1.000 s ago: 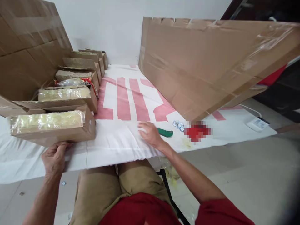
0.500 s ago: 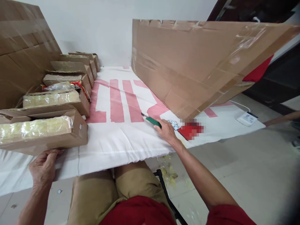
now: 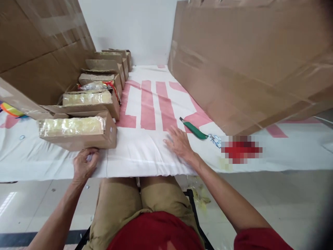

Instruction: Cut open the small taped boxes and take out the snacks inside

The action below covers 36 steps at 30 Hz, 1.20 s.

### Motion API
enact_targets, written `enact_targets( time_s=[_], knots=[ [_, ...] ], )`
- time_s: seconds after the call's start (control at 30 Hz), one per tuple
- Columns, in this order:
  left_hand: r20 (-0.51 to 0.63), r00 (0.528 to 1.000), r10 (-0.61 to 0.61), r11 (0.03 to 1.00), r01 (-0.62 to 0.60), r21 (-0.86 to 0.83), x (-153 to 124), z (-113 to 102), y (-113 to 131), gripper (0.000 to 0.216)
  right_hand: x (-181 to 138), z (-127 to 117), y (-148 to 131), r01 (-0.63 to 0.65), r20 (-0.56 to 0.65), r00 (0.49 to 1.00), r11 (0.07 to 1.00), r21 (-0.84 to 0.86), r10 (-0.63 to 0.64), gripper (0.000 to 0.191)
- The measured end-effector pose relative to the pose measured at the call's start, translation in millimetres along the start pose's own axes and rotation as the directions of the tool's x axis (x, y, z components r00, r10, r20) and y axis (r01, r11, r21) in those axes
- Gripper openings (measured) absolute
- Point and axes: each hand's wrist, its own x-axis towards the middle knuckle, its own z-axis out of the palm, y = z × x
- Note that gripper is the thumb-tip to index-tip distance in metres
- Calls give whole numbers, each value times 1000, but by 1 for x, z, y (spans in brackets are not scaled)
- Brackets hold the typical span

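My left hand [image 3: 84, 163] is curled at the near edge of the white cloth, just below the nearest cardboard box [image 3: 78, 137] filled with pale yellow blocks under plastic; its fingers pinch something small that I cannot make out. My right hand [image 3: 179, 143] lies flat and open on the white cloth [image 3: 145, 152]. A green-handled knife [image 3: 194, 128] lies on the cloth just beyond the right hand's fingers, untouched.
A row of several more open cardboard boxes [image 3: 90, 100] runs back along the left. Large cardboard sheets lean on the left [image 3: 39, 52] and on the right [image 3: 247, 69]. A blurred red item [image 3: 240, 150] lies right of the knife. Yellow scraps [image 3: 199, 194] litter the floor.
My right hand let go of the green knife, which now lies on the cloth, and spread flat nearer to me. My left hand moved off the box's underside and curled.
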Motion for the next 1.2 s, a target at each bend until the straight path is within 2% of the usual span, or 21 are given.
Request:
enact_targets(
  time_s=[0.07,0.13,0.2,0.27,0.53,0.67,0.8,0.9,1.03,1.2],
  knots=[
    [72,990,121,991,-125,56,-7,-1,-4,27,-5,7,-24,99,90,991,995,17,-100,59],
    [155,948,278,947,-298,123,-18,-2,-11,34,-14,12,-38,169,149,974,985,23,-171,61],
    [209,892,401,883,-437,172,-32,-5,-18,37,-24,16,-41,208,161,965,978,15,-208,62],
    [211,870,446,852,-485,199,-46,-8,-22,37,-31,20,-35,246,145,959,969,7,-245,61],
    [201,890,410,859,-451,245,-85,-15,-11,40,-46,40,-19,363,-85,928,932,-11,-363,51],
    [151,896,419,868,-443,222,-90,-14,-10,38,-53,41,-18,385,-158,910,923,-23,-384,52],
    [155,906,395,895,-417,157,-86,-17,-11,34,-60,39,-26,414,-232,887,910,22,-398,50],
    [151,907,393,901,-413,132,-82,-21,-10,27,-61,36,-52,458,-286,864,882,109,-414,40],
    [171,921,349,911,-376,171,-76,-27,-6,24,-48,32,-109,519,-322,836,830,203,-443,24],
    [204,941,270,918,-316,238,-70,-33,-4,23,-27,34,-178,496,-229,866,820,285,-445,21]
  ],
)
